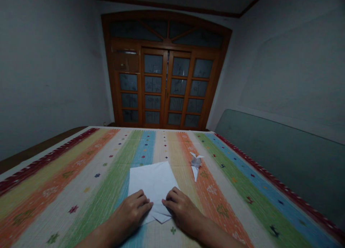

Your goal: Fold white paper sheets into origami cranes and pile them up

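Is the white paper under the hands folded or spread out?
Folded: the white paper shows layered pointed flaps at its lower edge, between the left hand and right hand.

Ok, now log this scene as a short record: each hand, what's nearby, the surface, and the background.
left hand: resting on the lower left of the folded white paper
right hand: resting on the lower right of the same paper
nearby: white paper origami figure, apart from the sheet, beyond the right hand
surface: multicoloured striped cloth
background: wooden glazed double doors
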A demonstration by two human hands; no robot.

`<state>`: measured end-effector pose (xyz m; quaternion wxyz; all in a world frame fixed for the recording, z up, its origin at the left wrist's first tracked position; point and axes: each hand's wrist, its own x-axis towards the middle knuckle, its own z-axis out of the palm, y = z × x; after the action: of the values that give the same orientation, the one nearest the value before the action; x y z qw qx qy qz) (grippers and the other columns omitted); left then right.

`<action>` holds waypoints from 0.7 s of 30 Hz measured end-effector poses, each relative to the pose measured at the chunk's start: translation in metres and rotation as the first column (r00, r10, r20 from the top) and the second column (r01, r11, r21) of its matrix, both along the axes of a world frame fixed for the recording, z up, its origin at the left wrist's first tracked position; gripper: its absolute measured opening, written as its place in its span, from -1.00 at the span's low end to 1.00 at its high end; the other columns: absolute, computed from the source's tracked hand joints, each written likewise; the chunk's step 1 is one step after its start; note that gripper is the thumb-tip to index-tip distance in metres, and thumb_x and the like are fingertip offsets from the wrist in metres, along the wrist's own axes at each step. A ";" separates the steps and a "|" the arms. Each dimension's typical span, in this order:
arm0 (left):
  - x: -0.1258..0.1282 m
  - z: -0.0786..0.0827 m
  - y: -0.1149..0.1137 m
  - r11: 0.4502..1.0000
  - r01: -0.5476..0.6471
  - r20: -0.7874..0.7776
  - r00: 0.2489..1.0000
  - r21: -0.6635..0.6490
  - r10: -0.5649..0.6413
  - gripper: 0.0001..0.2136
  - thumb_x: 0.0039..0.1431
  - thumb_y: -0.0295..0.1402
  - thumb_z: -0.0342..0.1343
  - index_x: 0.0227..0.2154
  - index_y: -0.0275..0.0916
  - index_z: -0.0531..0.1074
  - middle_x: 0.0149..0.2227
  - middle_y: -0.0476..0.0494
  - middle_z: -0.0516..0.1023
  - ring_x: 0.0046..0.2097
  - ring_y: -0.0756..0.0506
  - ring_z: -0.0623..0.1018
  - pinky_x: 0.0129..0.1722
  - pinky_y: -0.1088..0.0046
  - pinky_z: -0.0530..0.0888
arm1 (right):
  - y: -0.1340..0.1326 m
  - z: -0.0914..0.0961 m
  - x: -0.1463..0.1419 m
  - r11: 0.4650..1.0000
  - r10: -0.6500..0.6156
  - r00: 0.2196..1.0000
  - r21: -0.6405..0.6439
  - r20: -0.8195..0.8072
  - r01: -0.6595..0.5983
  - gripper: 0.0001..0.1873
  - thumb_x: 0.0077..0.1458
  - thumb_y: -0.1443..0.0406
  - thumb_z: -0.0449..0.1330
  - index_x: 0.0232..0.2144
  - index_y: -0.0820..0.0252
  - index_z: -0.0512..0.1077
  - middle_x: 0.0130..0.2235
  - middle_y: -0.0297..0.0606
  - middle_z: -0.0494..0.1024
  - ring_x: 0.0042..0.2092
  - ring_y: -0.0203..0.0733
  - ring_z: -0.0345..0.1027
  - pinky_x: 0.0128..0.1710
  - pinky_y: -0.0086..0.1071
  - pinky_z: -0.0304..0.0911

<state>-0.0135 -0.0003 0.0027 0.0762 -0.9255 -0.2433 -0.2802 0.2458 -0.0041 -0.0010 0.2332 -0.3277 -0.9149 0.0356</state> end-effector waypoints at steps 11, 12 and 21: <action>0.000 0.012 0.001 0.984 0.044 0.114 0.993 -0.170 -0.025 -0.77 0.40 -0.56 0.04 -0.15 -0.20 0.58 -0.33 -0.17 0.64 -0.27 -0.17 0.55 -0.32 0.37 0.49 | -0.016 0.012 -0.015 0.934 -0.254 0.949 -0.300 -0.187 0.192 -0.77 0.06 0.38 0.44 -0.19 0.23 0.58 -0.12 -0.10 0.52 -0.07 0.02 0.41 -0.04 -0.16 0.35; -0.001 0.010 0.004 0.985 0.051 0.124 0.992 -0.167 -0.031 -0.78 0.41 -0.55 0.04 -0.15 -0.20 0.59 -0.33 -0.16 0.66 -0.28 -0.16 0.55 -0.33 0.37 0.48 | -0.016 0.012 -0.016 0.932 -0.251 0.947 -0.315 -0.198 0.181 -0.75 0.06 0.41 0.43 -0.18 0.21 0.57 -0.11 -0.12 0.51 -0.06 0.00 0.42 -0.03 -0.17 0.35; -0.006 0.005 0.008 0.985 0.048 0.112 0.993 -0.168 -0.030 -0.79 0.41 -0.53 0.07 -0.14 -0.17 0.59 -0.40 -0.11 0.66 -0.35 -0.13 0.54 -0.37 0.41 0.43 | -0.011 0.003 -0.018 0.893 -0.299 0.900 -0.426 -0.317 0.146 -0.71 0.01 0.52 0.41 -0.23 0.17 0.52 -0.11 -0.21 0.48 -0.04 -0.07 0.40 0.00 -0.24 0.29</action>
<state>-0.0192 0.0081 0.0075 -0.0222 -0.9165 -0.2520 -0.3099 0.2274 -0.0151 0.0018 0.3357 -0.4591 -0.7829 0.2522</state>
